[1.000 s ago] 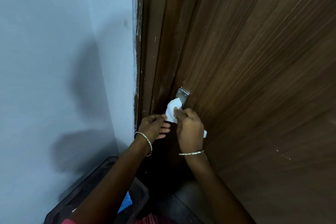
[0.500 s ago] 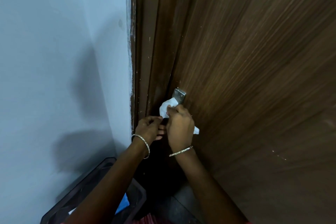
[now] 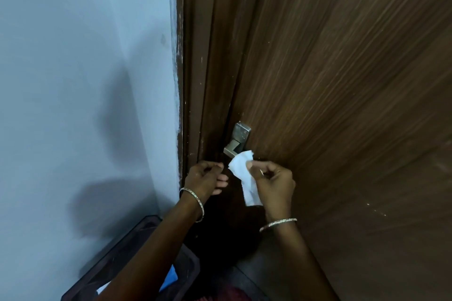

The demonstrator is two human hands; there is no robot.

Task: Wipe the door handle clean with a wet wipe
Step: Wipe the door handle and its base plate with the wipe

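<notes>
At the far left a pale wall [image 3: 73, 80] is seen, with the rim of a dark bin [image 3: 115, 247] low against it. Next comes the dark door frame [image 3: 195, 68], and beside it the left hand [image 3: 204, 179] is held loosely curled, its fingers partly open; nothing is grasped by it, and whether the frame is touched cannot be told. Just right of it the metal door handle [image 3: 236, 142] is mounted near the edge of the brown door [image 3: 342, 105], its plate upright and its lever projecting down-left. The wet wipe [image 3: 243, 176] is pinched between thumb and fingers of the right hand [image 3: 275, 186], which is closed on it; the wipe's upper corner sits just beside the lever's lower end, and contact cannot be confirmed.

For the step to be done well, it is judged that the wipe should be wrapped around the lever and drawn along its full length, with the underside and the back plate covered too. The lever could usefully be steadied by the free hand, and a fresh face of the wipe turned outward between strokes.
</notes>
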